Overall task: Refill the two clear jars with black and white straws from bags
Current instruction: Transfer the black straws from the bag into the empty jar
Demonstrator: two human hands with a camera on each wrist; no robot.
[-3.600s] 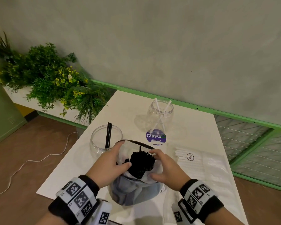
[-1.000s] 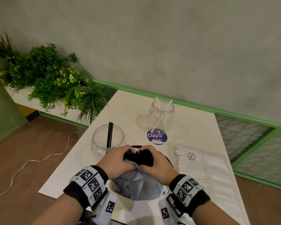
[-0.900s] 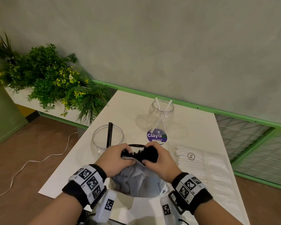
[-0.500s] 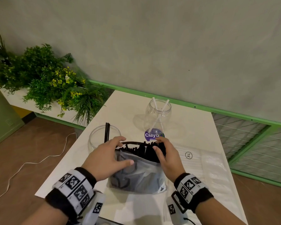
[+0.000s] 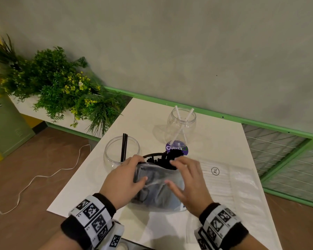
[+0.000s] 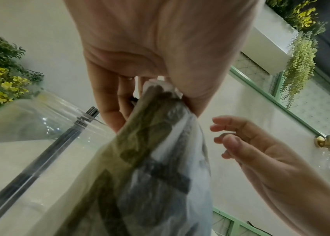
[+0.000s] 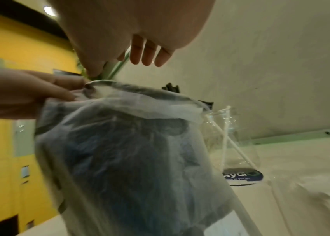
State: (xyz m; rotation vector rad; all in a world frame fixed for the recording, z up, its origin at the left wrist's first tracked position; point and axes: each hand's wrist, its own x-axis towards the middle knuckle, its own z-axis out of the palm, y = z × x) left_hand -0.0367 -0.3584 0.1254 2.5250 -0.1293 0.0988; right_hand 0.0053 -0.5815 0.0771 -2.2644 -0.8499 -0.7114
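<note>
left hand (image 5: 124, 179) pinches the rim of the bag of black straws (image 5: 157, 186), standing on the tabletop (image 5: 224, 139) just in front of the black-straw jar (image 5: 122, 152). right hand (image 5: 186, 179) hovers with fingers loose by the straw tips (image 5: 170, 157), gripping nothing. bag looks thin, floppy, slippery; straws light, stiff, so grab them as a bundle near the tips. jar mouth is wide; bag of white straws (image 5: 224, 179) crowds the right.
</note>
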